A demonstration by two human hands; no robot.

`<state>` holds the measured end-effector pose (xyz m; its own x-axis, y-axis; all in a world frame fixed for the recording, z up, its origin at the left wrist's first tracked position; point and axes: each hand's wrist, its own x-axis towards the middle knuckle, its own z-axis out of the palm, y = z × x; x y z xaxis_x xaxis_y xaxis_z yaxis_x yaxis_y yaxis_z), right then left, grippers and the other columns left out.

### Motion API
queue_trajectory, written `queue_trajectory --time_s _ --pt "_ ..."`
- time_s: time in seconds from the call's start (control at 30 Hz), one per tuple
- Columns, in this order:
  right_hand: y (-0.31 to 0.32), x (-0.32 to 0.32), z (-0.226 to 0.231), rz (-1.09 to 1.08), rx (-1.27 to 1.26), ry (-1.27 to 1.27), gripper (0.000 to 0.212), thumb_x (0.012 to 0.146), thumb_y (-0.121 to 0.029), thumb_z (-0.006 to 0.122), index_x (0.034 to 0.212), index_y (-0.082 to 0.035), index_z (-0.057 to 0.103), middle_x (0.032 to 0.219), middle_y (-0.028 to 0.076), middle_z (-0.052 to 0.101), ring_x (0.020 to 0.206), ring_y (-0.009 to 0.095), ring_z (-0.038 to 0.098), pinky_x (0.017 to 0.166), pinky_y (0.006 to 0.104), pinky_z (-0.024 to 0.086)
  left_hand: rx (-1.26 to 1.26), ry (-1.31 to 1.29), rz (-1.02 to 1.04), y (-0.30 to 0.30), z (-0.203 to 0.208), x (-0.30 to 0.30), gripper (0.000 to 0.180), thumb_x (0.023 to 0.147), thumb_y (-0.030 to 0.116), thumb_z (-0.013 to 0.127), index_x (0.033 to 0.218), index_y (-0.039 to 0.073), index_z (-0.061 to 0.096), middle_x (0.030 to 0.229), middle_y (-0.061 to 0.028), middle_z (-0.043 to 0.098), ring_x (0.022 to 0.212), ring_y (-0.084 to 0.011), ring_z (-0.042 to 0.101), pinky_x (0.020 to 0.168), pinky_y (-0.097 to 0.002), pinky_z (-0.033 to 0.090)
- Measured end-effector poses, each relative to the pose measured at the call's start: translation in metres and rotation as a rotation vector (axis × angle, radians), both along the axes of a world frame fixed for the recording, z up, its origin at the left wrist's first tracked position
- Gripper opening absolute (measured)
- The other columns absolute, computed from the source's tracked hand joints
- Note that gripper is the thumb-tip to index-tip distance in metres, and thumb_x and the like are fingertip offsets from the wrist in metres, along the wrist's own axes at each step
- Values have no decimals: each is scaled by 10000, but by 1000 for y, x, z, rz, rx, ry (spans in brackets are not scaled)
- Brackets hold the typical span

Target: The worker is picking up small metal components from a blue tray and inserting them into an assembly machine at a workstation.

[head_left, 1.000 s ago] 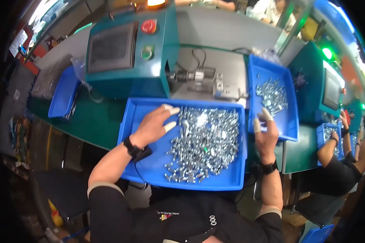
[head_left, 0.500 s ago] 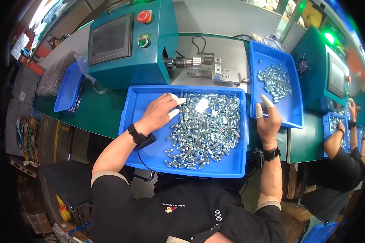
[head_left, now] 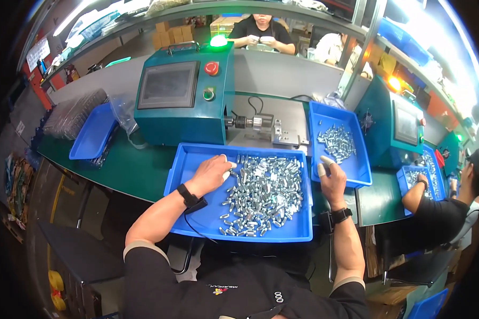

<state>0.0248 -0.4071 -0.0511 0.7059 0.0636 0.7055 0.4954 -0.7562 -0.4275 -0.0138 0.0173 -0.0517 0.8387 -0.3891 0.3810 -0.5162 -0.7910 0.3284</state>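
My left hand (head_left: 212, 175) is over the left part of the large blue tray (head_left: 194, 226), its fingertips at the edge of a heap of small shiny metal pins (head_left: 266, 194). Pale finger cots cover some of its fingertips, which are apart; whether one pin lies against them is too small to tell. My right hand (head_left: 333, 185) rests at the near left edge of a second blue tray (head_left: 356, 173), two cot-covered fingertips apart and nothing visible between them. Inside that tray lies a smaller heap of metal pins (head_left: 337, 142).
Behind the large tray stands a green machine (head_left: 183, 125) with a screen, a red button and a chuck (head_left: 245, 122). Another blue tray (head_left: 94, 133) is at the left. To the right are a second green machine (head_left: 394, 127) and a co-worker's arm (head_left: 414, 196).
The view has tilted upward, bringing people beyond the bench and the machine's green lamp into sight. Both hands stay near the same trays. The right machine's lamp has turned from green to orange.
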Motion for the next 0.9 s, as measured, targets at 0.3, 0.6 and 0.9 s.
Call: queue_trajectory --time_s 0.3,0.6,0.9 --pt "-3 25 21 170 472 464 287 1019 -116 724 1281 -1 738 944 79 793 837 132 721 732 293 561 -233 342 122 3 29 -3 159 923 97 762 1059 41 700 963 -119 708 864 -315 705 781 -418 564" --pt "46 62 48 412 841 542 253 1079 -111 662 1290 13 726 959 86 790 824 111 702 724 251 545 -218 383 97 7 29 -3 152 935 96 777 1068 54 716 992 -119 726 879 -307 721 785 -409 575" --pt "42 55 20 440 888 478 238 1082 -107 660 1276 10 733 972 78 786 793 108 694 708 245 536 -75 291 60 11 33 -9 159 925 107 797 1070 86 735 998 -113 730 944 -363 709 805 -447 575"
